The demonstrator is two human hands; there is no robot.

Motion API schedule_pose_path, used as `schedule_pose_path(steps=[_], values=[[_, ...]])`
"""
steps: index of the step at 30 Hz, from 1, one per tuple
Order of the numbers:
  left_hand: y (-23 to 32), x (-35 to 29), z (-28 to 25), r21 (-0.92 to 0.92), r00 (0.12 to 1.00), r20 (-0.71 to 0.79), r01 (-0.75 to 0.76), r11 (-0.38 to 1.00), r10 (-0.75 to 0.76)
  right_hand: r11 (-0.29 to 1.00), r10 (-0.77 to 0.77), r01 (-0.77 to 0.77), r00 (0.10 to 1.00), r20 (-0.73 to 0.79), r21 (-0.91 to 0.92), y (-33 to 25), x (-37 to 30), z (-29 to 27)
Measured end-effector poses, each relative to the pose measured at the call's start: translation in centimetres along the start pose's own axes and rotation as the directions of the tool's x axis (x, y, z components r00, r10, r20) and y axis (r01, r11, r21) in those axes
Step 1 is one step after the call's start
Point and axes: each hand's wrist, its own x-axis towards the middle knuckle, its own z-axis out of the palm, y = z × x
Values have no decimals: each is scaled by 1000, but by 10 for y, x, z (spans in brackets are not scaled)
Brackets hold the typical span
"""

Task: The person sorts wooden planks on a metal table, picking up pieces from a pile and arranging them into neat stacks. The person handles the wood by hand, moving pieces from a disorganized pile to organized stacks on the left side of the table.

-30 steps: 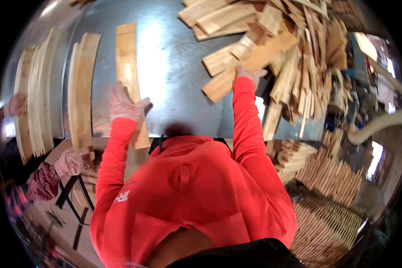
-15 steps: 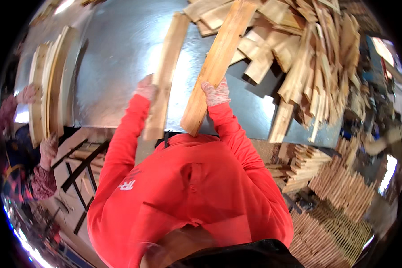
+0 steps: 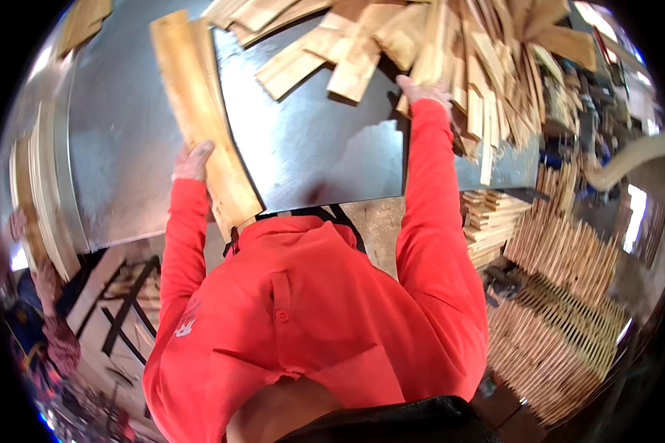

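Note:
My left hand (image 3: 193, 159), in a pale work glove, grips the left edge of a long wooden board (image 3: 199, 103). A second board (image 3: 208, 55) lies along and partly under it, so that only its right edge shows. Both reach over the near edge of the metal table toward my body. At the right my gloved right hand (image 3: 425, 91) closes round the near end of another wooden board (image 3: 430, 48) in a heap of loose boards (image 3: 488, 55). Its thumb is on the left side; the other fingers are partly hidden.
The metal table (image 3: 310, 151) is shiny. At the far left a person's hands (image 3: 46, 279) hold several boards (image 3: 48, 184) on edge. Stacked wood (image 3: 561, 325) stands low on the right, near a pale hose (image 3: 632, 162). Dark metal bars (image 3: 129, 306) stand below left.
My right hand has let go of its board and moved right to the heap. That board now lies with the other at the left, where my left hand grips it.

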Motion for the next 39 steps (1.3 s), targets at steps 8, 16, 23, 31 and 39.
schedule_pose_path(steps=[8, 16, 23, 31, 39], values=[[64, -2, 37, -475, 979, -54, -200, 857, 199, 972, 121, -119, 993, -1, -201, -3, 71, 61], [74, -31, 90, -323, 965, 64, -220, 920, 253, 980, 122, -122, 992, -7, -158, 15, 114, 61], [74, -52, 100, -198, 989, 84, -106, 974, 124, 917, -363, 391, 900, 241, -79, 76, -44, -134], [64, -25, 114, -448, 984, 107, -78, 891, 140, 513, -611, 366, 791, 30, 777, 170, -227, -85], [36, 9, 49, -467, 992, -120, -95, 879, 44, 688, -718, 707, 696, 14, 160, -28, -207, -16]])
